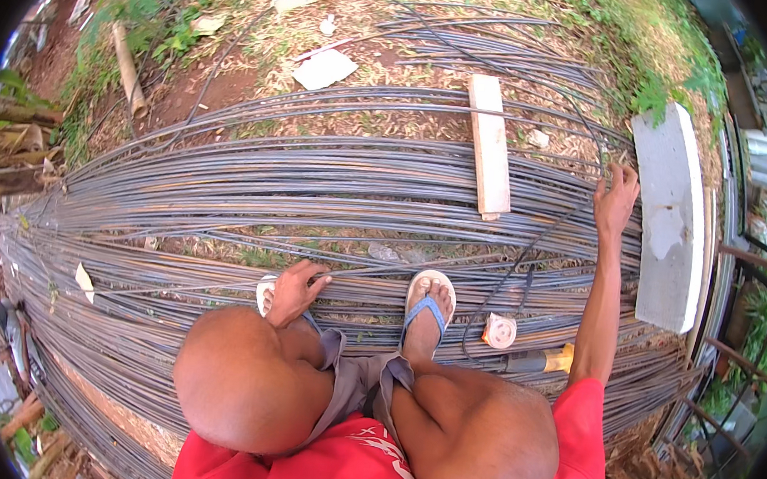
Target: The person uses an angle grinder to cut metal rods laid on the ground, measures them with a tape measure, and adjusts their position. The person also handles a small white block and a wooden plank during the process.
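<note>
Long thin steel rods [334, 180] lie in bundles across the ground beneath and ahead of me. My right hand [617, 201] reaches forward to the rods' right ends, its fingers bent around a steel rod beside a grey concrete block [671, 219]. Beside my left foot, my left hand [292, 294] is low over the rods with curled fingers. A thin rod seems to pass under it, but its grip is partly hidden. Near my right knee lie a small round white-and-orange item [499, 331] and a grey-and-yellow tool [542, 360], partly covered by the knee.
A pale wooden board [490, 147] lies across the rods. A dark cable [518, 260] winds over them by my right foot [427, 312]. White slab pieces [324, 69] and more rods [499, 63] lie farther off. Metal bars [751, 258] stand at the right edge.
</note>
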The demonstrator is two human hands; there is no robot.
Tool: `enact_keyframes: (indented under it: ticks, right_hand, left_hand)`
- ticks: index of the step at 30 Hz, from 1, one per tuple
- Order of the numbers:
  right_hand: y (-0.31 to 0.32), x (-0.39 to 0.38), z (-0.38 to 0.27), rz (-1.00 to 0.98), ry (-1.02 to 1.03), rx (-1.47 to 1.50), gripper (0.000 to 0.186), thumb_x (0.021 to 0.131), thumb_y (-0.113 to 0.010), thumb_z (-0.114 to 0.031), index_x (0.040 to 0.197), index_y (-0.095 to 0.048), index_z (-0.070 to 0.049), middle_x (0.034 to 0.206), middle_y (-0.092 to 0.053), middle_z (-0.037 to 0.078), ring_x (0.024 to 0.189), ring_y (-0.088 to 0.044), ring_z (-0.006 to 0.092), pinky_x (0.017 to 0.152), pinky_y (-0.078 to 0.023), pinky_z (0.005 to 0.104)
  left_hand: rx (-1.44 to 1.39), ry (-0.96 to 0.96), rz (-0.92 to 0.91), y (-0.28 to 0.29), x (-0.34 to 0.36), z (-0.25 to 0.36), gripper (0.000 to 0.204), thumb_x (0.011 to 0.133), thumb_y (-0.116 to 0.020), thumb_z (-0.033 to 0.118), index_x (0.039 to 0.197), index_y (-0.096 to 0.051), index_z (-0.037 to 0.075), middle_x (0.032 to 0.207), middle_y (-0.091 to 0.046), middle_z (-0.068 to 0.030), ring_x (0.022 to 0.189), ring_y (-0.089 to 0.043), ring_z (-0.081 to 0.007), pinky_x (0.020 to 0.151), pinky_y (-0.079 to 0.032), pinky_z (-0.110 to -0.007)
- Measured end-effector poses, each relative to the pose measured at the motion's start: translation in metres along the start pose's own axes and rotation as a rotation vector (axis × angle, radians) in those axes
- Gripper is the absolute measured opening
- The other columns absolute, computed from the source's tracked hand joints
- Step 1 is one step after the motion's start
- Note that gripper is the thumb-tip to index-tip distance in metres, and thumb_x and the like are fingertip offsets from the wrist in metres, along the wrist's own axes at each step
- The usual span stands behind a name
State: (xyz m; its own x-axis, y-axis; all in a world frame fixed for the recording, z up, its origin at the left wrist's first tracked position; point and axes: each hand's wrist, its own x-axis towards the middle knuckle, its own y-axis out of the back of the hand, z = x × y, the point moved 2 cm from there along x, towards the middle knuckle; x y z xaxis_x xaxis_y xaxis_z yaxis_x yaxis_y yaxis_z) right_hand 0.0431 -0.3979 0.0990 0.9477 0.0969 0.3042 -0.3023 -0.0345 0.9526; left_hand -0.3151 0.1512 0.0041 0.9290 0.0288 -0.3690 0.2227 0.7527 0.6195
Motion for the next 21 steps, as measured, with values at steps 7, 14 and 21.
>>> enact_keyframes:
  ticks: [7, 14, 21]
  right_hand:
    - [0.075, -0.151, -0.266, -0.479, 0.648, 0.752, 0.033, 0.082, -0.077, 0.001, 0.115, -0.073, -0.003, 0.114, -0.066, 0.018, 0.106, -0.065, 0.0400, 0.091, -0.053, 0.0498]
    - [0.098, -0.198, -0.314, -0.238, 0.816, 0.958, 0.033, 0.079, -0.075, 0.006, 0.111, -0.071, 0.000, 0.112, -0.066, 0.018, 0.109, -0.066, 0.0414, 0.096, -0.055, 0.0524]
    - [0.074, -0.143, -0.322, -0.322, 0.857, 0.883, 0.033, 0.082, -0.075, 0.005, 0.115, -0.070, 0.002, 0.114, -0.066, 0.022, 0.112, -0.065, 0.0451, 0.095, -0.054, 0.0527]
  left_hand:
    - [0.048, -0.184, 0.093, 0.016, -0.015, -0.021, 0.026, 0.095, -0.078, 0.034, 0.111, -0.079, 0.013, 0.094, -0.070, -0.0084, 0.080, -0.068, -0.0327, 0.069, -0.055, -0.043]
    - [-0.009, -0.294, 0.134, 0.070, -0.036, 0.008, 0.027, 0.095, -0.079, 0.034, 0.111, -0.078, 0.013, 0.085, -0.064, -0.0057, 0.073, -0.067, -0.0277, 0.061, -0.053, -0.043]
    - [0.204, -0.527, 0.535, 0.167, -0.024, 0.096, 0.017, 0.094, -0.077, 0.026, 0.106, -0.076, 0.014, 0.074, -0.053, -0.0029, 0.060, -0.059, -0.0207, 0.048, -0.044, -0.040]
